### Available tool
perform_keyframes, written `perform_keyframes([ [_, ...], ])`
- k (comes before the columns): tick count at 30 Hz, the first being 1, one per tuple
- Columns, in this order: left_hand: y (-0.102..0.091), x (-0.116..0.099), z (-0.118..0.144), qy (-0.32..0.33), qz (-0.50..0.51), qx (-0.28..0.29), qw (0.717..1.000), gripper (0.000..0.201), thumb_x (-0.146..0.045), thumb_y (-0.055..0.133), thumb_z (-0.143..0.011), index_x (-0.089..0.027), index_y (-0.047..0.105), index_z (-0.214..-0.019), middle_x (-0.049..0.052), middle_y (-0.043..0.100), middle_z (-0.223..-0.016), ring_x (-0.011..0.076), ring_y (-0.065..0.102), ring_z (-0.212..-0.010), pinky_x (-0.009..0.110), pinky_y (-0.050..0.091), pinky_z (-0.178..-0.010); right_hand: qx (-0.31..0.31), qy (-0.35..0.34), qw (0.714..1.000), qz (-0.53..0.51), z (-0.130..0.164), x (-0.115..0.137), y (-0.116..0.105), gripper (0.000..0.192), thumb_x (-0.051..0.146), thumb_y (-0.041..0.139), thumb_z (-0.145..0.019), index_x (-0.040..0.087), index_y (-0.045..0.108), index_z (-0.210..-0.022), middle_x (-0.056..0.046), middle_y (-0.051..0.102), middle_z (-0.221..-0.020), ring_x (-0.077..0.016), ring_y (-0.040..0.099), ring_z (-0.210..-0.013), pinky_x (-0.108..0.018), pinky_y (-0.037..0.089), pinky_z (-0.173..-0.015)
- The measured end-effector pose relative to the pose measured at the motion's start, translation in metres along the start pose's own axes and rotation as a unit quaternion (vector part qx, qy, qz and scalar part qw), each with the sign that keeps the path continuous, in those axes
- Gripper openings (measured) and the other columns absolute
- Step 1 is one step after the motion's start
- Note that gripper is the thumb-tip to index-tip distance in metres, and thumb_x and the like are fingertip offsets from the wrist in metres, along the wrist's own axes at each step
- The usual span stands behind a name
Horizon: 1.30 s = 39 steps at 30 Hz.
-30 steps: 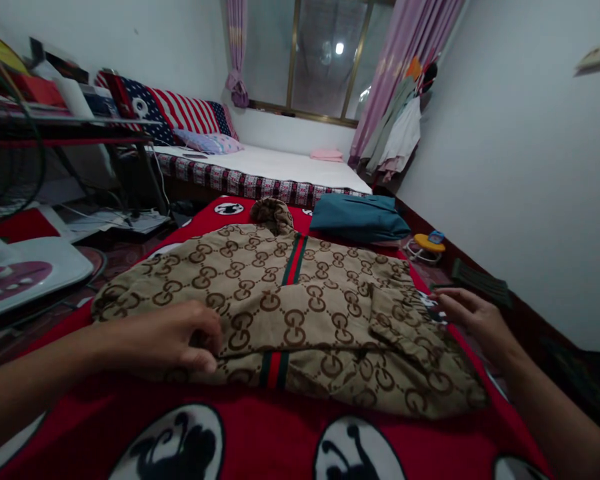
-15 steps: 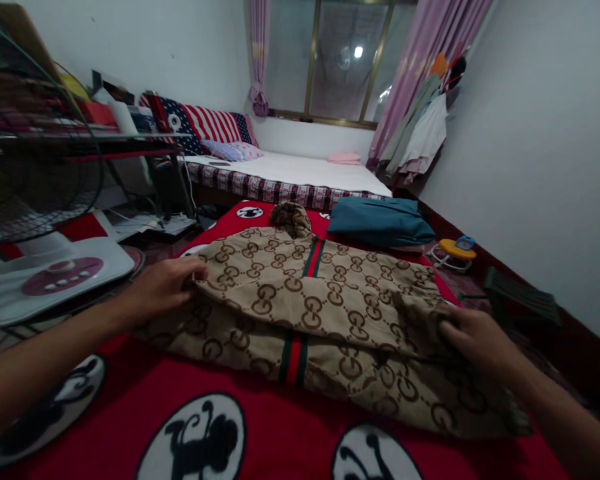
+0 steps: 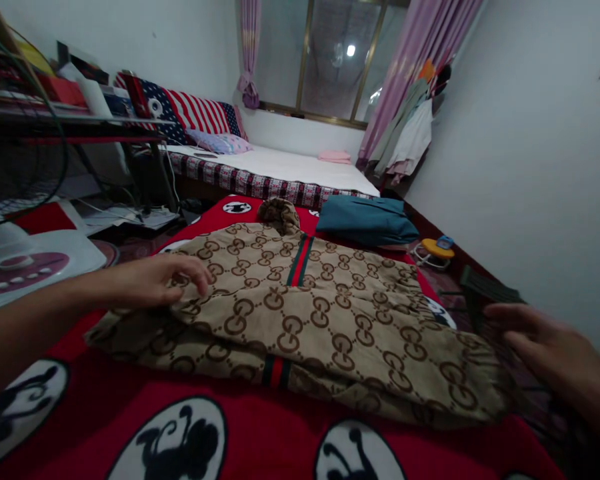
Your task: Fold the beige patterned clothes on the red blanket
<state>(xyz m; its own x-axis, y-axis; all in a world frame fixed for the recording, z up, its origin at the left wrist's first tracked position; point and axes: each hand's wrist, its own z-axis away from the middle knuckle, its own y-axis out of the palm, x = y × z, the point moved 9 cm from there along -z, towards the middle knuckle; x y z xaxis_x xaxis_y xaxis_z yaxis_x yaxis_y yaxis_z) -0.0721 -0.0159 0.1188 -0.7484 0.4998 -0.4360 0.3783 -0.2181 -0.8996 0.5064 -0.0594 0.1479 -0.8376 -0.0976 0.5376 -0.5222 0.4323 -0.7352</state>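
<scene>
A tan hooded jacket (image 3: 325,320) with a brown double-G pattern lies spread on a red cover (image 3: 260,427) printed with dark figures in white ovals. A green and red stripe runs down its middle, and its hood (image 3: 279,212) points away from me. The near part of the jacket is folded over in a layer. Over the jacket's left edge is my left hand (image 3: 155,277), its fingers curved and apart, holding nothing. My right hand (image 3: 550,340) hovers just off the jacket's right side, fingers extended, with nothing in it.
Beyond the jacket's far right lies a folded teal cloth (image 3: 367,220). A yellow-topped stool (image 3: 437,249) and a dark green seat (image 3: 490,285) stand on the floor at right. At left are a fan base (image 3: 35,267) and a loaded desk (image 3: 80,120). A bed (image 3: 280,163) stands behind.
Both hands have let go of the jacket's edges. The right hand has moved outward to the right, and the folded layer has dropped flatter toward me. The view has shifted slightly.
</scene>
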Motion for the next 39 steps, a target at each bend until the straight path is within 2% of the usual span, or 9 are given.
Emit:
perform_keyframes([
  [3,0.009,-0.057,-0.033,0.025,0.028,-0.055,0.998,0.03,-0.03,0.047,-0.089,-0.021,0.07,-0.105,0.005,0.066,-0.121,0.0209,0.058,-0.113,0.032,0.043,-0.099,-0.001,-0.041,0.999,0.029,0.001,0.077,0.026,0.033,0.052,0.055,-0.079,0.033,0.07,-0.101,-0.007,0.072,-0.108,-0.0343,0.067,-0.096,-0.052,0.051,-0.089],
  [6,0.06,-0.1,-0.05,0.101,-0.039,-0.063,0.992,0.059,-0.048,0.047,-0.092,-0.024,0.041,-0.145,0.009,0.032,-0.155,0.0279,0.029,-0.142,0.042,0.027,-0.115,0.104,-0.184,0.977,0.03,0.028,0.138,0.105,0.049,0.05,0.05,-0.087,0.032,0.055,-0.133,-0.005,0.059,-0.135,-0.0311,0.052,-0.125,-0.052,0.039,-0.106],
  [10,0.133,-0.088,-0.045,0.117,-0.101,0.034,0.987,0.074,-0.06,0.04,-0.092,-0.026,0.017,-0.154,0.01,0.012,-0.161,0.0313,0.008,-0.148,0.051,0.013,-0.118,0.245,-0.252,0.928,0.126,0.07,0.123,0.196,0.057,0.05,0.044,-0.092,0.036,0.036,-0.147,-0.004,0.033,-0.155,-0.0304,0.029,-0.143,-0.06,0.025,-0.112],
  [14,0.143,-0.074,-0.036,0.104,-0.098,0.056,0.988,0.073,-0.055,0.038,-0.094,-0.024,0.013,-0.155,0.011,0.003,-0.161,0.0312,0.004,-0.148,0.05,0.012,-0.119,0.307,-0.23,0.905,0.182,0.063,0.116,0.201,0.059,0.047,0.054,-0.087,0.032,0.044,-0.144,-0.009,0.038,-0.152,-0.0332,0.041,-0.136,-0.054,0.037,-0.107],
  [18,0.134,-0.084,-0.037,0.098,-0.075,0.083,0.989,0.076,-0.051,0.047,-0.091,-0.022,0.016,-0.154,0.012,0.003,-0.16,0.0326,0.003,-0.148,0.053,0.012,-0.118,0.301,-0.202,0.921,0.141,0.028,0.173,0.193,0.03,0.041,0.056,-0.086,0.027,0.073,-0.107,-0.009,0.073,-0.109,-0.0285,0.069,-0.096,-0.038,0.052,-0.082],
  [23,0.102,-0.086,-0.049,0.121,0.026,0.146,0.982,0.056,-0.036,0.058,-0.086,-0.025,0.049,-0.141,0.007,0.037,-0.153,0.028,0.038,-0.138,0.036,0.033,-0.111,0.197,-0.206,0.958,-0.026,0.009,0.215,0.244,0.025,0.034,0.05,-0.09,0.023,0.071,-0.096,-0.006,0.072,-0.097,-0.0208,0.066,-0.089,-0.03,0.047,-0.077],
  [27,0.033,-0.012,-0.089,-0.044,0.047,0.028,0.998,0.036,-0.036,0.05,-0.089,-0.013,0.075,-0.1,0.007,0.075,-0.09,0.0218,0.069,-0.085,0.027,0.051,-0.077,0.123,-0.177,0.975,-0.051,0.008,0.194,0.275,0.032,0.036,0.043,-0.094,0.02,0.064,-0.076,-0.005,0.064,-0.085,-0.0194,0.062,-0.083,-0.029,0.043,-0.073],
  [31,-0.048,0.082,-0.108,-0.215,-0.037,-0.231,0.948,0.037,-0.013,0.05,-0.079,-0.015,0.074,-0.107,0.007,0.074,-0.101,0.0194,0.067,-0.096,0.025,0.049,-0.087,0.14,-0.185,0.966,-0.117,0.009,0.186,0.275,0.031,0.037,0.044,-0.094,0.021,0.061,-0.074,-0.004,0.063,-0.085,-0.0177,0.06,-0.08,-0.027,0.042,-0.074],
  [39,-0.041,0.136,-0.141,-0.293,-0.056,-0.202,0.933,0.033,-0.011,0.06,-0.073,-0.008,0.074,-0.102,0.013,0.075,-0.09,0.0273,0.069,-0.089,0.033,0.052,-0.082,0.149,-0.175,0.956,-0.185,0.008,0.188,0.269,0.031,0.038,0.045,-0.095,0.02,0.058,-0.073,-0.003,0.061,-0.08,-0.0176,0.059,-0.079,-0.027,0.04,-0.073],
])
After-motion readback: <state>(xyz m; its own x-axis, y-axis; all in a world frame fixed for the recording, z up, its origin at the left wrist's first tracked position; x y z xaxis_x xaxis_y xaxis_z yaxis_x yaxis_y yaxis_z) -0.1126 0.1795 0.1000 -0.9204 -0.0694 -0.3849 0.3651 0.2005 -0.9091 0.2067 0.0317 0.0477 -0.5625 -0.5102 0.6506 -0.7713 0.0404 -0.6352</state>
